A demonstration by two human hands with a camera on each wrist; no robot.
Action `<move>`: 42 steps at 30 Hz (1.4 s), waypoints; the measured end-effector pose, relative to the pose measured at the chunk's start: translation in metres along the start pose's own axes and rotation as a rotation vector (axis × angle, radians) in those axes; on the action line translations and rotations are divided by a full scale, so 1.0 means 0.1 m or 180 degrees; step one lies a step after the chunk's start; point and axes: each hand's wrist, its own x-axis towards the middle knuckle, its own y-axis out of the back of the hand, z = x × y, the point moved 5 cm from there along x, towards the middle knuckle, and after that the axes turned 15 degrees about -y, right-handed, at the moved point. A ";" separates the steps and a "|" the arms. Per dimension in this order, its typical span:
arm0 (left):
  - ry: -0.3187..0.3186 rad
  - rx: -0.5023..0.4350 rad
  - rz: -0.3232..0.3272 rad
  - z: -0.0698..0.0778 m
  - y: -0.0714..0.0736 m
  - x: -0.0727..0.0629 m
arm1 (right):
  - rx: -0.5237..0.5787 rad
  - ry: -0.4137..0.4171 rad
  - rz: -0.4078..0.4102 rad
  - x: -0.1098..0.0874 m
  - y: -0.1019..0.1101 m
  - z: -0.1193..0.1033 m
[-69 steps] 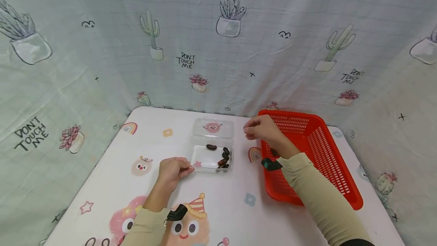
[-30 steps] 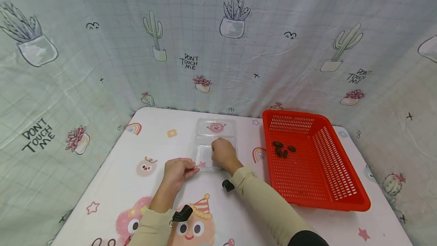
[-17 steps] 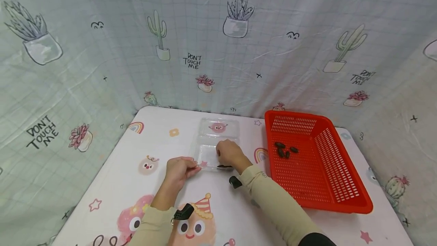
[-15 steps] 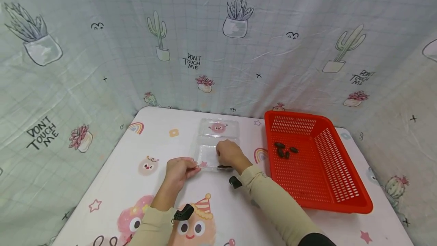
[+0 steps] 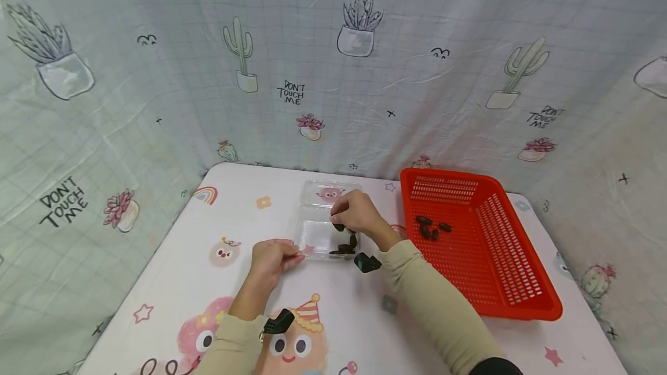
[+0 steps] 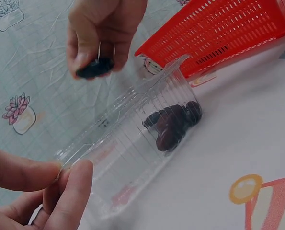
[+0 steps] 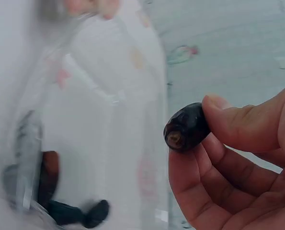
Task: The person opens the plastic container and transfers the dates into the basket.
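A clear plastic clamshell box lies with its lid folded back on the table. My left hand pinches the box's near left corner between thumb and fingers. Over the box, my right hand holds a dark, glossy date between thumb and fingertips, its stem end showing in the right wrist view. Several more dates lie bunched at the right end of the box, partly blurred in the right wrist view.
A red perforated plastic basket stands to the right, with several dates near its left side. The white table bears cartoon prints. A patterned cloth hangs behind and at both sides.
The right hand moved from beside the basket to the box, dipped in, and has now risen slightly with a date. The left hand has kept its grip on the box corner.
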 end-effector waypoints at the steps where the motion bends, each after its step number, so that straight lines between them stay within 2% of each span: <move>1: -0.0001 0.0011 -0.0004 0.00 0.00 0.01 | 0.0109 -0.0053 -0.0019 -0.02 0.05 0.00; 5: 0.0003 0.0016 -0.0003 -0.01 0.01 0.02 | 0.0441 -0.0207 -0.0068 -0.08 0.24 0.02; 14: 0.0057 -0.0017 -0.0009 -0.08 0.02 0.03 | 0.0603 -0.0456 0.0040 -0.17 0.61 0.26; 23: 0.0079 0.0006 -0.0039 -0.07 0.00 0.03 | 0.0598 -0.0417 0.0228 -0.28 1.02 0.56; 28: 0.0106 0.0026 -0.0069 -0.04 0.00 0.02 | 0.0418 -0.0443 0.0398 -0.37 1.21 0.70; 33: 0.0092 0.0017 -0.0110 0.01 -0.02 0.01 | 0.0329 -0.0388 0.0560 -0.42 1.34 0.81; 42: 0.0066 -0.0003 -0.0121 0.04 0.00 0.00 | 0.0346 -0.0398 0.0574 -0.49 1.49 1.06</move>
